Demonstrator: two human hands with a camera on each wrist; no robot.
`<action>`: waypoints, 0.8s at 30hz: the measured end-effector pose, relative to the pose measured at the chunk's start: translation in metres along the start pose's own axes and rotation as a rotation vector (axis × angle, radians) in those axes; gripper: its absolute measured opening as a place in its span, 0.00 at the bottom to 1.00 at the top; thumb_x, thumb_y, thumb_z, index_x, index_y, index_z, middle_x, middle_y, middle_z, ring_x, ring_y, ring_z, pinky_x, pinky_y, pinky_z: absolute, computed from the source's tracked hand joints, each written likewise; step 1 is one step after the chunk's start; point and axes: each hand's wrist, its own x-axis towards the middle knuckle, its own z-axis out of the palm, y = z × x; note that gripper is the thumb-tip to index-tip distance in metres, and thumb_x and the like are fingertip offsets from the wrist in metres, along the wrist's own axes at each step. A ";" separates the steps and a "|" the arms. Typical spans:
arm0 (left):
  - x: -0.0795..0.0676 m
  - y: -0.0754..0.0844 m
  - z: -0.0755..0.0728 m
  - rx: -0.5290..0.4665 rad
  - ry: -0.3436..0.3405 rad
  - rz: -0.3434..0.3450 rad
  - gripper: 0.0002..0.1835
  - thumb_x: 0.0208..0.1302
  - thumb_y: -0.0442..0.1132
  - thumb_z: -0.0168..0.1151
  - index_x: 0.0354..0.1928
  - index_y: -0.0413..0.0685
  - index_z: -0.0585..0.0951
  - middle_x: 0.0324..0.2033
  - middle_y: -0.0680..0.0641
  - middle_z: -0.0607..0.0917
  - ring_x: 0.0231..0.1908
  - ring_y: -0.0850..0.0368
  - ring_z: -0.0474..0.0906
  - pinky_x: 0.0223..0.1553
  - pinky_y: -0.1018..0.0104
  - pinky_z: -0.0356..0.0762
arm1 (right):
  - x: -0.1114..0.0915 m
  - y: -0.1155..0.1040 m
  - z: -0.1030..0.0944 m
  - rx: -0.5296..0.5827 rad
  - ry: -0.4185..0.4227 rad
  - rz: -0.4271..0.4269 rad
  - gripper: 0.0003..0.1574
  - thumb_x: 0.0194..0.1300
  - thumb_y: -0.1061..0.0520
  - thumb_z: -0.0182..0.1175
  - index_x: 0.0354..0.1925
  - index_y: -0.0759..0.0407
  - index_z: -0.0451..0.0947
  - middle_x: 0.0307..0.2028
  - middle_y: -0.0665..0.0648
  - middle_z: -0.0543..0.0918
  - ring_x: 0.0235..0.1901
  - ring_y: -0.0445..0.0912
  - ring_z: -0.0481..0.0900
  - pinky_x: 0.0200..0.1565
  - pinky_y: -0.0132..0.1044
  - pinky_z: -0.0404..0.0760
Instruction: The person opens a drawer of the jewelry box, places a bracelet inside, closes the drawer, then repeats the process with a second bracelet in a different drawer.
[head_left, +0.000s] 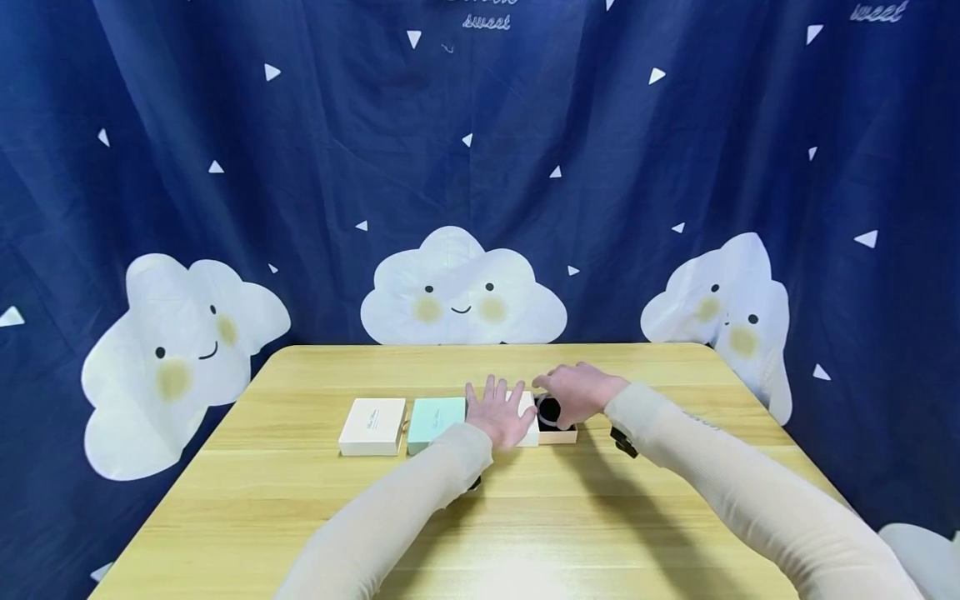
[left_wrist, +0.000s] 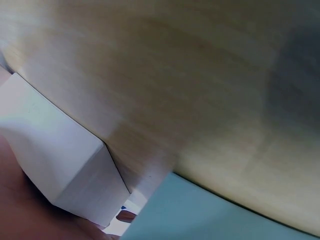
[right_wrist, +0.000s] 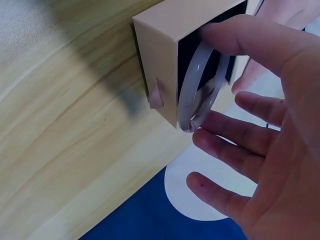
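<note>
A pale, glossy bangle (right_wrist: 194, 75) stands partly out of the black-lined pink drawer (right_wrist: 159, 65) of a small box. My right hand (head_left: 581, 393) pinches it from above, thumb at one side of the ring and fingertips at the other. A ribbon tab (right_wrist: 156, 95) shows on the drawer's end. My left hand (head_left: 497, 414) lies with spread fingers on the white box sleeve (head_left: 529, 427), from which the drawer sticks out to the right. In the left wrist view this hand shows only at the edge, against the white sleeve (left_wrist: 50, 135).
To the left of my left hand lies a closed mint-green box (head_left: 435, 418), and beyond it a closed white box (head_left: 372, 425). All stand in a row on the wooden table (head_left: 300, 500). A dark blue cloud-printed curtain (head_left: 465, 167) hangs behind the table's far edge.
</note>
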 end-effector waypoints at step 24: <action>-0.003 0.001 -0.003 -0.002 0.007 0.006 0.36 0.77 0.67 0.26 0.81 0.64 0.50 0.79 0.45 0.55 0.80 0.44 0.43 0.74 0.31 0.37 | -0.001 -0.003 0.001 0.041 0.015 -0.019 0.48 0.54 0.41 0.73 0.70 0.51 0.71 0.53 0.55 0.85 0.55 0.51 0.82 0.56 0.62 0.76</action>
